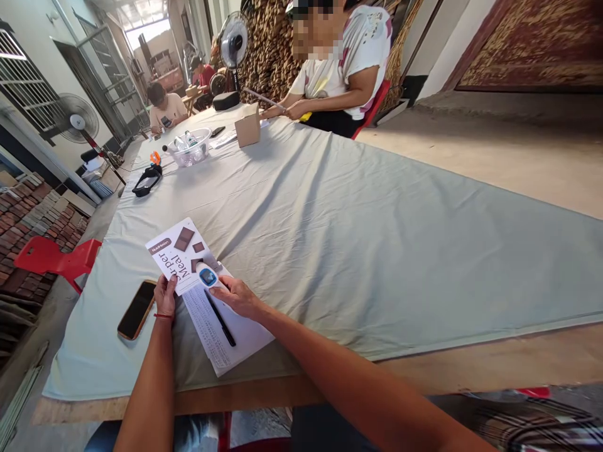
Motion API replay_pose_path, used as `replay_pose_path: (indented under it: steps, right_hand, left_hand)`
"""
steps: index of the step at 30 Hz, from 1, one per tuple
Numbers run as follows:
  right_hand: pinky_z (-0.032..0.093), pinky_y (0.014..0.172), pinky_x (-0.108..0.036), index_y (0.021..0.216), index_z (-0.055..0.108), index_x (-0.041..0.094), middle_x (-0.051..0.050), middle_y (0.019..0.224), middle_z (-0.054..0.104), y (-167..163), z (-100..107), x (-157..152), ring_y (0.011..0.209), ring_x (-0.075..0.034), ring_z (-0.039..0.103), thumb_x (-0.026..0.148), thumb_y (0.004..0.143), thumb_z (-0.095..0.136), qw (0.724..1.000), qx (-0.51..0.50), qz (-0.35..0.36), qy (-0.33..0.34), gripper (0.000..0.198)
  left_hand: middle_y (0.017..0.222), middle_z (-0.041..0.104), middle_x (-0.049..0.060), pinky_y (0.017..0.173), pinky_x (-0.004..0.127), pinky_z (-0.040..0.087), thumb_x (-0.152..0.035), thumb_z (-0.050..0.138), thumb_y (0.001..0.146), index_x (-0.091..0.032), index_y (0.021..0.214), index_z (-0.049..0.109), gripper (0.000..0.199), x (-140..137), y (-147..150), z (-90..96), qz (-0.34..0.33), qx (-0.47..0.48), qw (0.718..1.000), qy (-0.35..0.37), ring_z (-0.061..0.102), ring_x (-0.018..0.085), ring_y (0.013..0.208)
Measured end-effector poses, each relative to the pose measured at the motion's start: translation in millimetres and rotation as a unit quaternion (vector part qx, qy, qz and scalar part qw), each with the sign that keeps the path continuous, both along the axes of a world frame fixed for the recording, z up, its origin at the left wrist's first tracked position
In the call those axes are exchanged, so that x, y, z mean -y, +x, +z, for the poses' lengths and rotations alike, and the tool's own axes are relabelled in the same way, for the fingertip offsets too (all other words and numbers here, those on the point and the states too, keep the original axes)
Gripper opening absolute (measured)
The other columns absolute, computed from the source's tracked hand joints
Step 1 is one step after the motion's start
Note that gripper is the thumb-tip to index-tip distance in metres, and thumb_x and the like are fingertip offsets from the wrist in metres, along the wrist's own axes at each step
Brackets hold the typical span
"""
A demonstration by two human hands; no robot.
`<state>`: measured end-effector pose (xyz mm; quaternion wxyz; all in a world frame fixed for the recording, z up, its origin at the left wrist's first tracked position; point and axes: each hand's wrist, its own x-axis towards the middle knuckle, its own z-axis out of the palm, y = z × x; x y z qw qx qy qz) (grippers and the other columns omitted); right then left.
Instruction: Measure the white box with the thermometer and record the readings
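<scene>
My left hand (166, 294), a red cord on its wrist, grips the lower edge of a white printed leaflet (164, 251) reading "NutriMotion", with brown squares pictured on it. My right hand (238, 295) is closed round a white handheld device (207, 275) with a small blue-rimmed screen. The device lies over the leaflet's lower right part; whether they touch I cannot tell. Beneath them, printed sheets of paper (211, 351) rest on the cloth, with a black pen (220, 319) lying across them. Left of my left hand lies a dark-screened phone (136, 311) in an orange-brown case.
A pale green cloth (400, 251) covers the long table. Farther back stand a clear basket (191, 150) with bottles, a cardboard box (247, 129), and a black strapped item (147, 181). One person (348, 75) sits at the right side, another (167, 110) at the far end.
</scene>
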<state>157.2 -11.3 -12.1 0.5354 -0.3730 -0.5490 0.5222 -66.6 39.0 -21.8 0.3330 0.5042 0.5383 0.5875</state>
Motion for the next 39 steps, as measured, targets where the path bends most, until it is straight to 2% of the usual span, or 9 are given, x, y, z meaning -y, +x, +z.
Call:
replay_pose_path:
  steps: [8, 12, 21, 27, 30, 32, 35, 37, 39]
  right_hand:
    - [0.040, 0.058, -0.025, 0.076, 0.064, 0.019, 0.005, 0.059, 0.053, 2.1, -0.9, 1.7, 0.059, -0.012, 0.049, 0.052, 0.073, 0.066, 0.998, 0.017, 0.016, -0.056, 0.033]
    - [0.043, 0.060, -0.025, 0.084, 0.067, 0.019, 0.004, 0.065, 0.060, -0.3, 0.6, 4.0, 0.063, -0.014, 0.054, 0.051, 0.072, 0.068, 0.999, -0.023, 0.011, -0.045, 0.034]
    - [0.044, 0.056, -0.026, 0.076, 0.060, 0.021, 0.005, 0.061, 0.055, 1.3, 10.7, 8.2, 0.057, -0.013, 0.052, 0.048, 0.072, 0.069, 0.992, -0.122, 0.011, -0.036, 0.029]
    - [0.045, 0.061, -0.027, 0.085, 0.062, 0.021, 0.003, 0.069, 0.059, 5.5, 11.1, 5.1, 0.062, -0.014, 0.055, 0.053, 0.073, 0.064, 0.997, -0.063, 0.000, -0.046, 0.034]
    - [0.046, 0.070, -0.029, 0.089, 0.065, 0.021, 0.000, 0.079, 0.064, 13.6, 8.4, -1.6, 0.075, -0.018, 0.060, 0.051, 0.077, 0.063, 0.994, 0.078, -0.056, -0.049, 0.033]
    - [0.046, 0.076, -0.031, 0.090, 0.067, 0.021, -0.005, 0.090, 0.067, 21.6, 5.6, -6.3, 0.087, -0.022, 0.063, 0.046, 0.077, 0.067, 0.965, 0.229, -0.112, -0.060, 0.028]
    - [0.045, 0.086, -0.036, 0.100, 0.068, 0.017, -0.015, 0.107, 0.067, 33.1, 1.2, -9.3, 0.104, -0.029, 0.061, 0.037, 0.078, 0.072, 0.882, 0.438, -0.161, -0.068, 0.030]
    - [0.043, 0.090, -0.039, 0.107, 0.068, 0.013, -0.020, 0.111, 0.065, 38.3, -0.6, -7.4, 0.107, -0.032, 0.060, 0.035, 0.081, 0.069, 0.830, 0.531, -0.160, -0.065, 0.034]
    - [0.041, 0.090, -0.041, 0.111, 0.066, 0.011, -0.021, 0.113, 0.064, 40.9, -0.4, -3.2, 0.107, -0.034, 0.059, 0.035, 0.083, 0.066, 0.795, 0.583, -0.162, -0.049, 0.038]
  left_hand:
    - [0.094, 0.075, 0.009, 0.081, 0.036, 0.053, -0.060, 0.084, 0.057, -0.015, 0.092, 0.069, 0.059, 2.5, 2.9, 2.0, -0.022, 0.013, 1.000, -0.013, 0.068, 0.023, 0.087]
    - [0.095, 0.075, 0.009, 0.082, 0.039, 0.054, -0.054, 0.089, 0.051, -0.017, 0.090, 0.066, 0.059, 3.1, 5.2, 4.8, -0.034, -0.019, 0.999, -0.017, 0.069, 0.026, 0.090]
    - [0.090, 0.070, 0.008, 0.069, 0.034, 0.054, -0.052, 0.088, 0.055, -0.018, 0.106, 0.056, 0.069, 0.4, 4.3, -3.1, 0.037, -0.082, 0.996, 0.002, 0.066, 0.021, 0.076]
    - [0.112, 0.063, 0.012, 0.081, 0.037, 0.055, -0.048, 0.086, 0.060, -0.019, 0.122, 0.048, 0.078, -8.4, -0.9, -11.6, 0.046, -0.115, 0.992, 0.023, 0.067, 0.023, 0.092]
    - [0.116, 0.059, 0.014, 0.093, 0.041, 0.052, -0.044, 0.082, 0.065, -0.017, 0.120, 0.051, 0.068, -10.8, -4.6, -14.3, 0.069, -0.162, 0.984, 0.042, 0.062, 0.027, 0.108]
    - [0.114, 0.058, 0.014, 0.097, 0.044, 0.050, -0.039, 0.080, 0.067, -0.017, 0.116, 0.054, 0.060, -10.9, -6.3, -14.1, 0.096, -0.190, 0.976, 0.039, 0.060, 0.029, 0.112]
    - [0.110, 0.059, 0.011, 0.093, 0.043, 0.052, -0.031, 0.078, 0.069, -0.018, 0.114, 0.052, 0.053, -9.4, -7.2, -12.1, 0.084, -0.177, 0.981, -0.008, 0.062, 0.025, 0.100]
    - [0.107, 0.059, 0.009, 0.088, 0.042, 0.054, -0.027, 0.076, 0.070, -0.019, 0.115, 0.049, 0.053, -6.8, -6.7, -11.7, 0.053, -0.148, 0.986, -0.054, 0.063, 0.020, 0.088]
    - [0.104, 0.060, 0.008, 0.087, 0.041, 0.055, -0.023, 0.076, 0.069, -0.018, 0.112, 0.049, 0.051, -1.1, -5.7, -13.2, 0.043, -0.131, 0.988, -0.076, 0.062, 0.018, 0.084]
